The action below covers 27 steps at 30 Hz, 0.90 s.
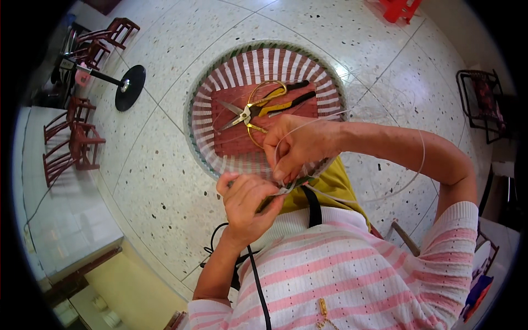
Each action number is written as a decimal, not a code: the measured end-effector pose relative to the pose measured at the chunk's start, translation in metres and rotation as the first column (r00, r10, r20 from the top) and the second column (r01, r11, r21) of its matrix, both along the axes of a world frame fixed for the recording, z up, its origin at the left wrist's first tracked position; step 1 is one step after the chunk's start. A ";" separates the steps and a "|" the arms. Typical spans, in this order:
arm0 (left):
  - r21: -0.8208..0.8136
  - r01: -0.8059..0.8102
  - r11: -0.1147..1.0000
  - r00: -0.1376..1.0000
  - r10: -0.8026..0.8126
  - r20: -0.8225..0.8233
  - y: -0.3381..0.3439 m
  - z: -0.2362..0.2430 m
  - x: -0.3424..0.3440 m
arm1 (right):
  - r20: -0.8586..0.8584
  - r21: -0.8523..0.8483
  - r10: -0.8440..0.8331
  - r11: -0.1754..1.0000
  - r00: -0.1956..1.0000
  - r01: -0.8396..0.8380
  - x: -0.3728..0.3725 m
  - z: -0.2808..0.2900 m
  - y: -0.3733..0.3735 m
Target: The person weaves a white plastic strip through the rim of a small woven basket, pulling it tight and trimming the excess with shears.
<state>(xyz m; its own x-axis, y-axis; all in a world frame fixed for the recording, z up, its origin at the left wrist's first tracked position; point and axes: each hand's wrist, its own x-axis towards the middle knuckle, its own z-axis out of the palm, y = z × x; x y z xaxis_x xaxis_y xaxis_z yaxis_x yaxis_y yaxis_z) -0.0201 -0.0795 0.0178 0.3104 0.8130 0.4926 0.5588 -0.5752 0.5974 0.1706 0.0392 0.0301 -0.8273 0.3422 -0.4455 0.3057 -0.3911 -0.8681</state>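
A round basket [263,57] woven in red-brown and white strips, with green along its rim, lies open in front of me. My left hand [246,202] grips its near rim, fingers over the edge and thumb on the near side. Just to the right, my right hand [300,144] pinches a thin whitish plastic strand [423,157] against the rim; the strand loops out widely to the right. Inside the basket lie scissors [245,115] with gold loop handles, blades spread, and pliers [287,104] with yellow and black handles. My right hand covers part of the basket's near wall.
More thin clear strand [379,104] lies loosely coiled on the speckled tile floor [159,170] right of the basket. A black round stand base [130,88] and small dark red chairs [85,144] stand at left. A red stool [400,10] is far right; a black cord [258,289] hangs before my chest.
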 end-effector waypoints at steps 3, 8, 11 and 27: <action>0.010 -0.007 1.000 1.000 0.007 -0.003 0.001 0.002 0.000 | -0.065 -0.058 -0.030 0.998 0.997 0.026 0.000 -0.002 -0.001; 0.025 -0.034 0.999 0.999 0.034 -0.003 0.008 0.004 -0.001 | -0.077 0.011 0.012 1.000 0.997 -0.011 -0.001 0.002 0.006; 0.024 -0.034 0.999 0.999 0.034 -0.001 0.014 0.005 -0.003 | -0.088 -0.035 -0.002 0.999 0.996 -0.001 0.000 0.004 0.011; 0.033 0.003 0.999 0.999 -0.004 0.042 0.041 0.008 -0.007 | 0.037 -0.064 0.105 0.993 0.994 -0.103 -0.002 0.013 0.041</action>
<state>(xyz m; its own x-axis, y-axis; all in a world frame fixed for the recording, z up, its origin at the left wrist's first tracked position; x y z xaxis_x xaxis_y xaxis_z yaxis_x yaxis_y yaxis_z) -0.0272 -0.0387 0.0260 0.2918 0.7949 0.5321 0.5314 -0.5972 0.6008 0.1682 0.0805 0.0430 -0.8382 0.2257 -0.4965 0.3813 -0.4082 -0.8294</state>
